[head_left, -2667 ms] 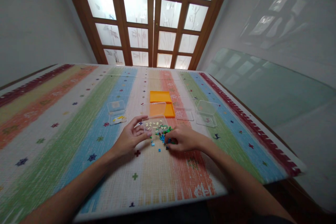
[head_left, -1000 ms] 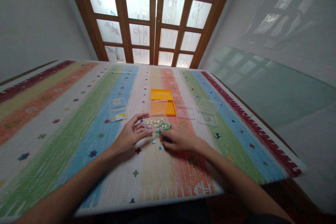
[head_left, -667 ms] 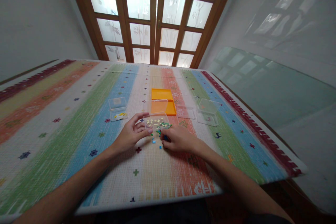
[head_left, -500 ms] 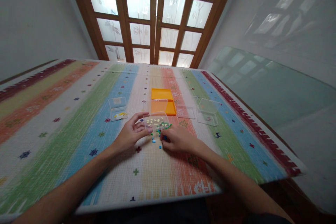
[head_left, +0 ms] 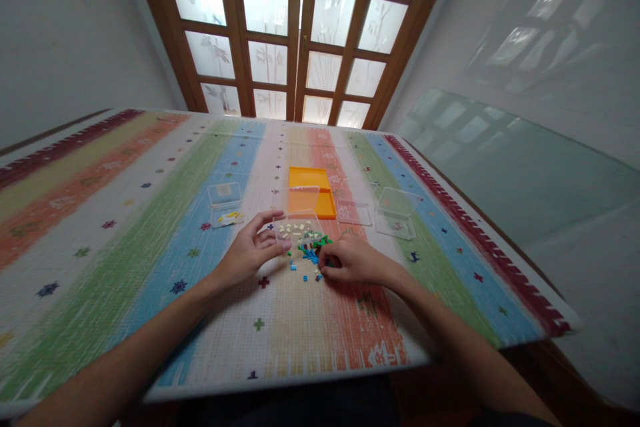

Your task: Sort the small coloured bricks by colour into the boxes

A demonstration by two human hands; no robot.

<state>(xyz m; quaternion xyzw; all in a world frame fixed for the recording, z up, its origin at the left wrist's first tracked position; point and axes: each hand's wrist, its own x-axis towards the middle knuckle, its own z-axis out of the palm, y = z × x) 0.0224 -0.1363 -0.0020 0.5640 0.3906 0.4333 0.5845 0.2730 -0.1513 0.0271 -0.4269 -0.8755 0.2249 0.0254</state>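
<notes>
A clear plastic box [head_left: 299, 227] holding several small cream building bricks stands in the middle. My left hand [head_left: 253, 243] grips its left side, index finger at the far corner and thumb at the near one. Just right of the box, a loose pile of blue bricks [head_left: 310, 253] and green bricks [head_left: 324, 241] lies on the cloth. My right hand [head_left: 353, 260] is at the pile's right edge, thumb and forefinger pinched together low over the cloth. Whatever is between those fingertips is hidden. A few stray blue bricks [head_left: 305, 278] lie nearer to me.
Behind the box sits an open orange case [head_left: 327, 205]. An open clear box [head_left: 227, 217] with yellow pieces is on the left. Farther right are a clear tray [head_left: 354, 213] and an open clear box [head_left: 395, 223]. A striped cloth [head_left: 225, 340] covers the table.
My right hand has moved right, away from the clear box, uncovering more of the blue and green pile. My left hand stays at the box.
</notes>
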